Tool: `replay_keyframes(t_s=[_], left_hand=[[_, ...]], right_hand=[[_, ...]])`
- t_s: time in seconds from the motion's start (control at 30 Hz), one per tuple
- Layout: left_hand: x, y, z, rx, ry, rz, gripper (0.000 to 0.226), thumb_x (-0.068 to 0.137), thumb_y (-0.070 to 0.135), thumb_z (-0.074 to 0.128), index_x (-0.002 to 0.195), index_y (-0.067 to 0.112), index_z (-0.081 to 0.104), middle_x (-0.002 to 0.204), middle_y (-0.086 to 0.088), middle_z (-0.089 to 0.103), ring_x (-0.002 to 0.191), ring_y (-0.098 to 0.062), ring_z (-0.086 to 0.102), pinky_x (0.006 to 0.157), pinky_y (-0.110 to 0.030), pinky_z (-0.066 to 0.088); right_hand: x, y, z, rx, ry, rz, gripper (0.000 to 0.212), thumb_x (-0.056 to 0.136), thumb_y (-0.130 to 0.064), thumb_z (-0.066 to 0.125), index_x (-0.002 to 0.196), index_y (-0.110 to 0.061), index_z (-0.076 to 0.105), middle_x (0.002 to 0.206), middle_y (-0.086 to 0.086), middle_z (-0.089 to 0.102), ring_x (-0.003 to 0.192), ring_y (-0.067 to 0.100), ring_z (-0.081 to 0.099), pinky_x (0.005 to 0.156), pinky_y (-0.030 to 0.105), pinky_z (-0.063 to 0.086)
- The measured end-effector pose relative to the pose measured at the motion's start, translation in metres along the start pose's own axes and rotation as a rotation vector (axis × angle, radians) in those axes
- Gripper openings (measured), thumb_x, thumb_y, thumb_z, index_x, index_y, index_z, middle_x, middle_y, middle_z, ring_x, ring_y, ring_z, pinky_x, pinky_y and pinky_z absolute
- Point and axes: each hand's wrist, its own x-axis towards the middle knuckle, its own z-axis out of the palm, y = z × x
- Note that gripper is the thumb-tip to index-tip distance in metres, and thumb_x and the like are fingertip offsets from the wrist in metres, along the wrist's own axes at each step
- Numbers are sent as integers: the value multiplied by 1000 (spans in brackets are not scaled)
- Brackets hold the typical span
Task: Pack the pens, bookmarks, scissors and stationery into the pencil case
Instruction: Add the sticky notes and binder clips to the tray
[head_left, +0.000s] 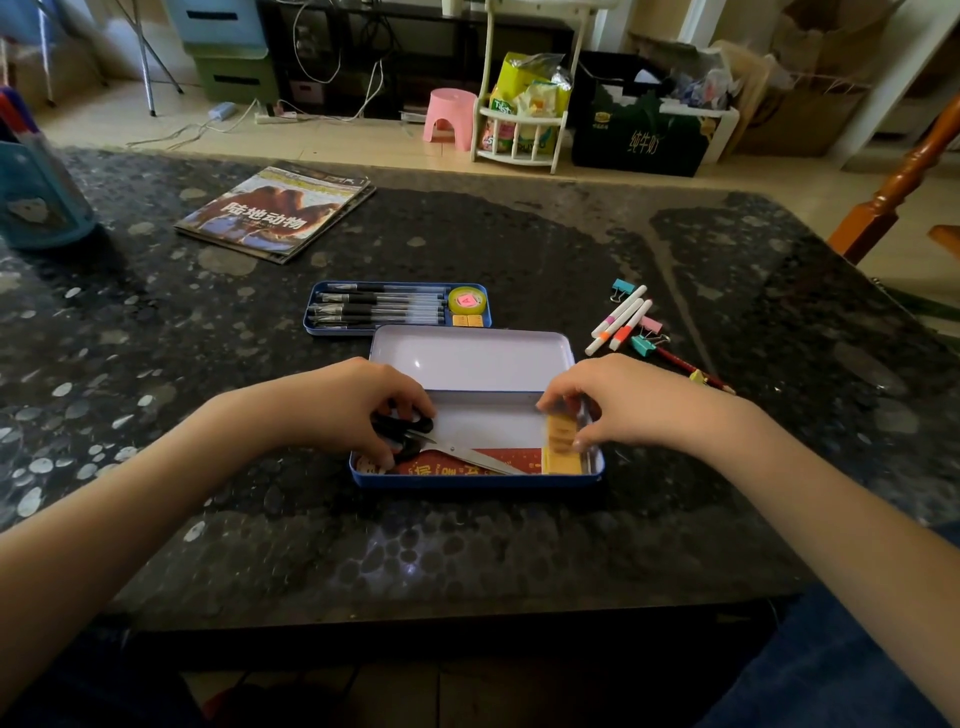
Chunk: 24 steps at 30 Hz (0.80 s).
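A blue tin pencil case (475, 480) lies open before me, its white lid (470, 358) raised behind. My left hand (358, 402) grips the black handles of the scissors (467, 454), whose blades lie across a red bookmark (452, 465) in the case. My right hand (618, 400) pinches a yellow card (561, 434) at the case's right end, over a yellow block (561, 462). Behind the lid a blue inner tray (397, 309) holds several black pens, a tape roll and small yellow erasers.
Right of the case lie white markers (618, 319), coloured binder clips (647, 340) and a red pencil (693, 369). A magazine (275, 210) lies at the back left and a blue pen holder (36, 192) at the far left. A wooden chair (904, 176) stands at the table's right corner.
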Motion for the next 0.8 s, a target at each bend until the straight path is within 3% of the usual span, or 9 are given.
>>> replay_keyframes(t_s=[0.1,0.2,0.33,0.43,0.67,0.8], left_hand=[[0,1,0,2,5,1,57,71,20,79,120,36,56,115,14,56,103,-4,50,88,-19,42],[-1,1,0,0,3,0,57,71,20,79,120,36,56,115,14,56,103,-4,50,87,-19,42],[-1,0,0,-6,3,-2,58,70,20,80,120,37,56,114,15,56,103,-4,51,88,-20,43],[0,-2,1,-2,11,8,57,69,20,80,118,37,57,114,15,57,101,-3,51,86,-18,43],[2,-2,1,-1,-11,7,57,71,20,79,119,38,55,110,18,53,89,3,47,70,-11,37],[2,-2,1,-10,-13,10,56,71,20,79,119,37,55,111,17,54,91,1,48,74,-13,37]], right_hand=[[-1,-5,0,-147,60,-25,41,81,-30,71,120,-38,58,112,-11,59,101,9,55,87,32,50],[-3,-13,2,-114,89,-91,27,82,-44,66,108,-39,60,100,-10,55,97,9,53,79,30,48],[-2,-18,6,-156,-17,-90,21,83,-47,64,98,-35,56,100,-8,50,99,12,53,71,26,41],[0,-18,2,-205,-89,-69,22,84,-46,63,100,-36,53,104,-7,50,99,12,51,74,28,38],[2,-19,9,-157,-73,-40,27,82,-49,64,98,-31,54,102,-5,50,97,14,50,74,29,38],[7,-18,8,-175,-110,-15,27,81,-46,66,99,-31,53,104,-6,49,99,13,49,77,30,35]])
